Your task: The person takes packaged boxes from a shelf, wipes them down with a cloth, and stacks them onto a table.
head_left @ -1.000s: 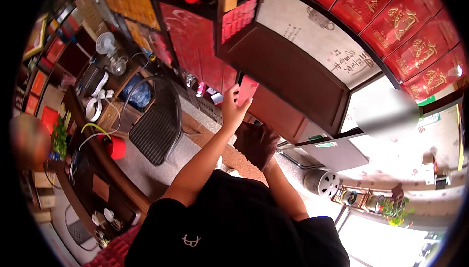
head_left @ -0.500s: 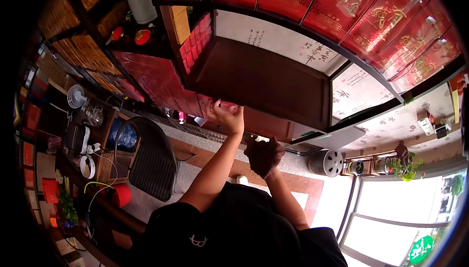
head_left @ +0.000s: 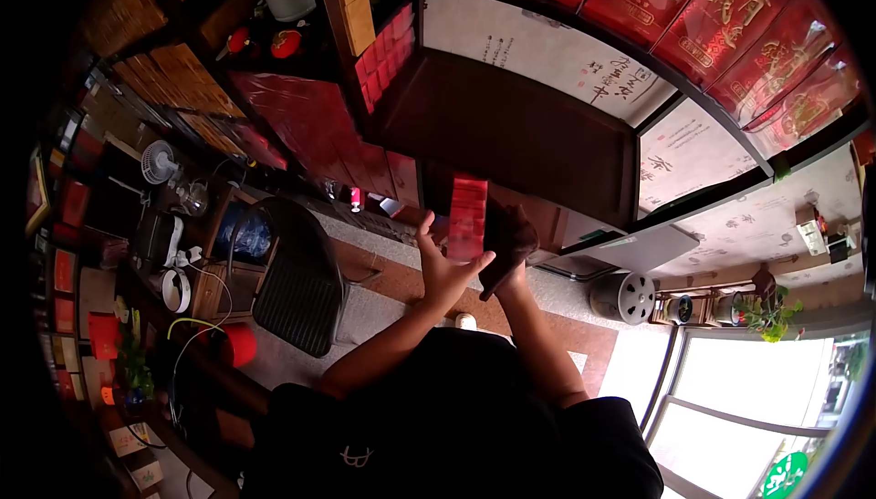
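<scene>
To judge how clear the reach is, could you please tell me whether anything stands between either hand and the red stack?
Yes, a dark covering over the right hand lies between it and the red stack. Nothing visible stands between the stack and the left hand, which holds its lower end.

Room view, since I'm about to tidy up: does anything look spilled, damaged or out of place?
Only the white cable looks untidy, drooping loosely near the red bucket. No spill or damage is visible.
</scene>
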### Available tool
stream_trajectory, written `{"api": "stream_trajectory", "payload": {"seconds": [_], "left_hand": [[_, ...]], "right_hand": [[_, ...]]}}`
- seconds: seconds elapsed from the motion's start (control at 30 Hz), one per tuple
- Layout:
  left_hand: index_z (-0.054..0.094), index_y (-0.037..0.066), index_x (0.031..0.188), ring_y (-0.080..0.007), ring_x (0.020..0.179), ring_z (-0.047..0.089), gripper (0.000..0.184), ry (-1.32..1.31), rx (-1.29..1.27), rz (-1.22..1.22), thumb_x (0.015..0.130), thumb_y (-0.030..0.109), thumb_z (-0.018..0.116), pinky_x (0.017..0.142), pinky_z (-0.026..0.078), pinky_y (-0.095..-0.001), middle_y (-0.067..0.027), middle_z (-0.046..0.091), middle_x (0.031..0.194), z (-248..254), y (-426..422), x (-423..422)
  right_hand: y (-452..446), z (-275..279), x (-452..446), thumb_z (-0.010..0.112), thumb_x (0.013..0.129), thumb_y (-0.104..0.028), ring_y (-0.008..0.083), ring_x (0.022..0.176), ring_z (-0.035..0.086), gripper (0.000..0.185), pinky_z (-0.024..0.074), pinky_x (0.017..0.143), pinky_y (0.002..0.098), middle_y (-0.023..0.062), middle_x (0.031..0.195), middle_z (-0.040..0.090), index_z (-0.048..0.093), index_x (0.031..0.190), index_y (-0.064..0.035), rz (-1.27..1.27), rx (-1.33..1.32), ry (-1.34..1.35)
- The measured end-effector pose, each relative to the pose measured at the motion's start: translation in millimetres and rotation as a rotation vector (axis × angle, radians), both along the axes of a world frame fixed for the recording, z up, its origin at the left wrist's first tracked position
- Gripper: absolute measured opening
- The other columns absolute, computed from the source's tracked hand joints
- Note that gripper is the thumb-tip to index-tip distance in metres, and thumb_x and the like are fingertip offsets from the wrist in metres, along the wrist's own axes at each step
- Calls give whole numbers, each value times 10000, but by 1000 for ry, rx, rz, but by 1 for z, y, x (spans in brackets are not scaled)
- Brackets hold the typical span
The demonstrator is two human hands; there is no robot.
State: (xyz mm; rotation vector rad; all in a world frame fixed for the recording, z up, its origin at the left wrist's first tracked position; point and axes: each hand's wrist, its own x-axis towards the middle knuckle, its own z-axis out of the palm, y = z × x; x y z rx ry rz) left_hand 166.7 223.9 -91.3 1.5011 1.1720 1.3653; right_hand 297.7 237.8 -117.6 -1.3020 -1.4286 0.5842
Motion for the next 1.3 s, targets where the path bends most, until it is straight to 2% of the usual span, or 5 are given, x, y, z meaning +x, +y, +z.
{"api": "stream_trajectory", "payload": {"seconds": [0.17,0.6,0.83,0.97,1.3], "left_hand": [[270,64,1447,-284,1288,429,907,-393,-570,-180,812,495,753,1018,401,-434,-150,379,1414,-3,15,-20],[340,25,1411,-211,1226,466,689,-314,-508,-220,888,266,719,1033,373,-352,-115,493,1303,58,-71,-90],[241,9,1503,-253,1361,390,597,-391,-330,-31,1059,399,324,1123,321,-376,-134,369,1493,113,-129,-134],[270,43,1502,-274,1354,413,582,-533,-252,182,1056,417,279,1117,355,-415,-127,379,1494,-11,-148,-190],[283,68,1500,-286,1356,414,585,-1143,-316,-387,1048,439,272,1116,360,-438,-128,388,1491,7,-39,-57]], "right_hand": [[-23,-10,-12,434,1037,-263,215,1369,358,565,267,1138,320,136,1486,388,271,1512,-3,260,-358,728],[-103,94,-59,450,1014,-236,370,1481,171,576,170,1178,410,273,1559,231,275,1502,14,410,-265,27],[-120,164,-89,582,926,-361,462,1452,192,717,157,1148,589,309,1553,189,315,1485,0,705,187,-214],[-121,194,-101,601,896,-448,393,1435,293,690,200,1146,566,224,1537,316,426,1443,-64,712,398,-407],[-60,201,-68,638,803,-548,331,1389,375,712,315,1113,528,151,1504,390,552,1339,-88,497,248,-807]]}}
